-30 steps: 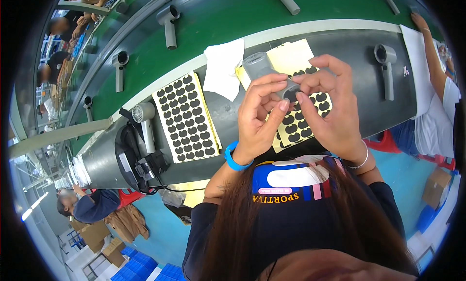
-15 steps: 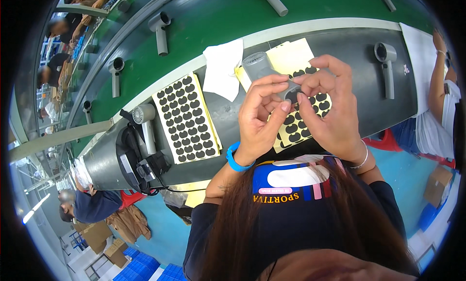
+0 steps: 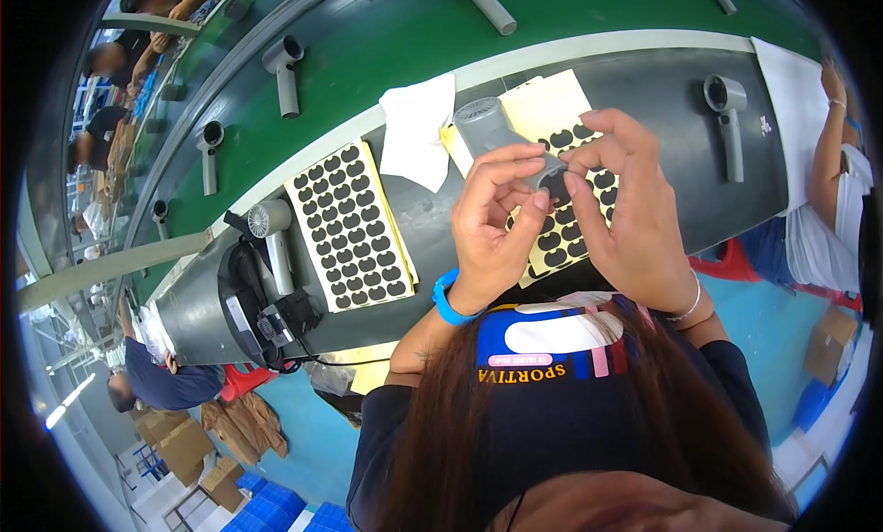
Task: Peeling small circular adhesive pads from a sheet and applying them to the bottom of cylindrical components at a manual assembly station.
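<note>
Thumb and curled fingers of the person's left hand point(image 3: 497, 219) close around the handle end of a gray hair dryer point(image 3: 504, 132), which slants away over the dark worktable point(image 3: 658, 187), its round grilled head at the far end. The right hand point(image 3: 630, 196) faces it, forefinger arched, thumb tip by the handle's dark end; whether these two pinch anything, I cannot tell. A blue wristband point(image 3: 448, 297) circles the left wrist. Beneath the hands lies a pale yellow sheet of dark rounded stickers point(image 3: 563, 242); a similar sticker stack point(image 3: 354, 228) lies to the left, with a white cloth point(image 3: 418, 132) between. Farther out, a second hair dryer point(image 3: 728, 118) lies to the right, a third point(image 3: 274, 242) to the left. Beyond the table, a green conveyor belt point(image 3: 386, 68) carries more.
</note>
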Available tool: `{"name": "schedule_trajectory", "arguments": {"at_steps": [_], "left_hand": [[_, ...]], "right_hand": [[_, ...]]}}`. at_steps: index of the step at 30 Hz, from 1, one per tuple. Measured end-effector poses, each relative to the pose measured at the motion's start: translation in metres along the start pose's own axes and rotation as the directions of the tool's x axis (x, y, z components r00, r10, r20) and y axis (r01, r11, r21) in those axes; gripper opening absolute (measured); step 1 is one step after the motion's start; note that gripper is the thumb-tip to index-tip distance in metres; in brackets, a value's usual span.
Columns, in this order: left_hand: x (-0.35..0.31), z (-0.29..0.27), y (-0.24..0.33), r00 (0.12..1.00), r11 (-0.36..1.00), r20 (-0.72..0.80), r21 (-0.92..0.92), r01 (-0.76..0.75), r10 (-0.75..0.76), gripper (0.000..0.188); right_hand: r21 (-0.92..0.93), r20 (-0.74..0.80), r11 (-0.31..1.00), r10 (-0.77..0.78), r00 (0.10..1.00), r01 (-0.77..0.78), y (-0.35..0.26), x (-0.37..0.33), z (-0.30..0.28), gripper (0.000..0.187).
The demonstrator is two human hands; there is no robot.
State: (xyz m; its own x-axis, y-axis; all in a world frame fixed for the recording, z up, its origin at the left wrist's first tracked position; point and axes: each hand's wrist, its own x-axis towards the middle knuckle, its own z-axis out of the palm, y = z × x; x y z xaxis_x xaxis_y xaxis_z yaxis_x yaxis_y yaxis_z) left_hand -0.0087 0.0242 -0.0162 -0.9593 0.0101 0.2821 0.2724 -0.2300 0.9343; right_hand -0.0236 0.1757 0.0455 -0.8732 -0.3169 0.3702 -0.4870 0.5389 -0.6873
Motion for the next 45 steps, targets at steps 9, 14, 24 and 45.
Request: {"name": "schedule_trajectory", "arguments": {"at_steps": [9,14,24,45], "left_hand": [[-0.002,0.004,-0.003,1.0,1.0,0.002,0.021,-0.009,0.009,0.027],[-0.003,0.005,-0.005,1.0,0.999,-0.005,0.033,-0.027,0.027,0.028],[-0.004,0.001,-0.002,0.999,0.999,-0.025,0.047,-0.024,0.025,0.028],[-0.005,-0.012,0.006,0.999,1.0,-0.046,0.009,-0.019,0.019,0.027]], "right_hand": [[-0.072,-0.047,0.997,-0.022,0.999,0.018,-0.001,-0.001,0.0,0.05],[-0.113,-0.061,0.994,-0.019,0.998,0.012,-0.003,-0.002,0.002,0.052],[-0.242,-0.095,0.963,-0.147,0.985,0.12,-0.004,-0.003,0.003,0.05],[-0.296,-0.02,0.953,0.058,0.998,-0.061,-0.001,0.01,-0.016,0.057]]}}
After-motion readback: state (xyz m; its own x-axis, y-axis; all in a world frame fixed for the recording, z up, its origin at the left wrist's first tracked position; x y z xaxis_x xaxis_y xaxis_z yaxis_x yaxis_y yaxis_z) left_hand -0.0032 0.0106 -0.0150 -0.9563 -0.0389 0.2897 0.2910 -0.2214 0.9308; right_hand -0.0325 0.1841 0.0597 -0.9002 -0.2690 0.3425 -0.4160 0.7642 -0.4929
